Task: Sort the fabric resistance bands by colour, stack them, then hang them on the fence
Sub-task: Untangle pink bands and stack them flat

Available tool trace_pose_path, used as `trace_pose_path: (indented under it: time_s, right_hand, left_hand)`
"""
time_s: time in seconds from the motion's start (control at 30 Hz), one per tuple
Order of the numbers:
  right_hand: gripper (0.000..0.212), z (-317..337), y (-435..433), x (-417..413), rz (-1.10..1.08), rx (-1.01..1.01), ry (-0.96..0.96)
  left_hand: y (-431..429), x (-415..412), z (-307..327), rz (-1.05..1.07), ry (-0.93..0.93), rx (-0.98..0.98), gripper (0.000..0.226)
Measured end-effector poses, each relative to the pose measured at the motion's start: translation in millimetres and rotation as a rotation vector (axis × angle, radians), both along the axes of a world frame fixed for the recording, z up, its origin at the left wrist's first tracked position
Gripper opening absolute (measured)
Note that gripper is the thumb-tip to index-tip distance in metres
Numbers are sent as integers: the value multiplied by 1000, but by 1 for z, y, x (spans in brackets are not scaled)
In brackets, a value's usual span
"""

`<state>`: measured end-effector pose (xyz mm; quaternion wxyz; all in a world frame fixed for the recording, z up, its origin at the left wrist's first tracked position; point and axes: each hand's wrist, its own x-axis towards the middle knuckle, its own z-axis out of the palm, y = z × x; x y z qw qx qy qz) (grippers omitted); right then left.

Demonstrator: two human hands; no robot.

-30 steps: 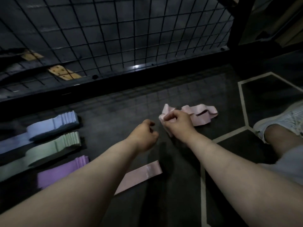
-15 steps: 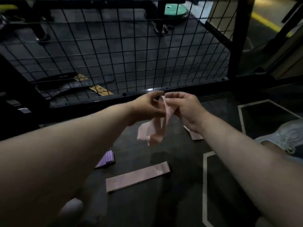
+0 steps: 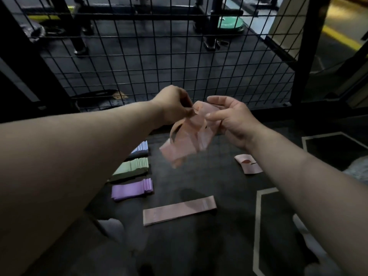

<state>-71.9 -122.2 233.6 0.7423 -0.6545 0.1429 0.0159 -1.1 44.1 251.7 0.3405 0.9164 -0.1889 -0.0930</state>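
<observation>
Pinching blurred pink bands (image 3: 187, 144), left hand (image 3: 171, 104) and right hand (image 3: 233, 120) seemingly both grip them.

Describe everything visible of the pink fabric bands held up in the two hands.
The tangle of pale pink fabric resistance bands is made of flat, soft-looking loops, twisted and drooping. It is blurred, so their number is unclear. It hangs in the air in front of the black wire fence. The left hand pinches its top; the right hand holds it alongside, thumb on the fabric.
</observation>
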Motion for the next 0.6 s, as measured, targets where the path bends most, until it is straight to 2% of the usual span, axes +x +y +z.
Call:
trace_pose_path:
  time_s: [0.2,0.33,0.53,0.6]
  right_hand:
    - [40,-5,-9,2,-8,-101,10]
    - [29,-13,-18,4,-69,-181,18]
    - [10,-24,-35,6,-184,-129,63]
    - [16,-24,-40,3,-205,-85,75]
  left_hand:
    - [3,4,10,15,38,21,13]
    - [-1,3,6,160,87,-95,8]
    - [-9,-2,4,216,135,-227,7]
    - [-9,-3,11,266,148,-300,7]
